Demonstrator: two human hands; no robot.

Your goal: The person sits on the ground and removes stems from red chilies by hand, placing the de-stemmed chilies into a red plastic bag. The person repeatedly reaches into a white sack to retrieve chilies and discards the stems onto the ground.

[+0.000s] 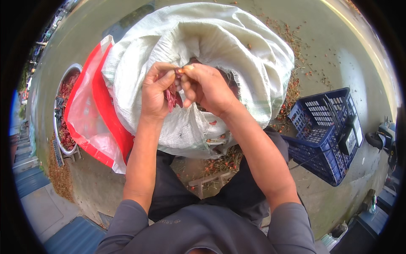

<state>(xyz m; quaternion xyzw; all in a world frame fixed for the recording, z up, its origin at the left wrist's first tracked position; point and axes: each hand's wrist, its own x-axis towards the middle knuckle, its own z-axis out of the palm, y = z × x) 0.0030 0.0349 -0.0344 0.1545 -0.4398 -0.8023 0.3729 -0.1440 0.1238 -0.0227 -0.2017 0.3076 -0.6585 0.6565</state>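
Observation:
Both hands are close together above the mouth of a large white woven sack (133, 63). My left hand (158, 92) is closed around several dried red chili peppers (172, 97), whose tips hang below its fingers. The thumb and forefinger of my right hand (207, 85) pinch the stem end of a chili where the two hands meet; its other fingers are curled. Inside the sack's opening, dark red contents show partly behind my right hand. A red and clear plastic bag (92, 117) lies against the sack's left side.
On the left stands a metal basin (56, 127) of dried red chilies. A blue plastic crate (320, 143) with a dark device on its side stands at the right. Stems and bits (293, 79) litter the concrete floor around the sack. A small wooden stool (209, 179) shows between the legs.

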